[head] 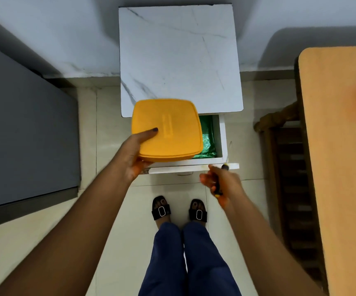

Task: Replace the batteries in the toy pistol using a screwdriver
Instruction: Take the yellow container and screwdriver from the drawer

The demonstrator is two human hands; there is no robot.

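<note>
My left hand grips a square yellow lidded box by its near left corner, thumb on the lid, above the open drawer of a white cabinet. My right hand holds a black and yellow screwdriver by its handle, just in front of the drawer's front panel; the hand is blurred. Green plastic lies inside the drawer. No toy pistol or batteries are in view.
The cabinet has a marble-patterned top and stands against the wall. A grey surface is at the left. An orange-tan table is at the right, with a dark wooden chair beside it. My feet in black sandals stand on the tiled floor.
</note>
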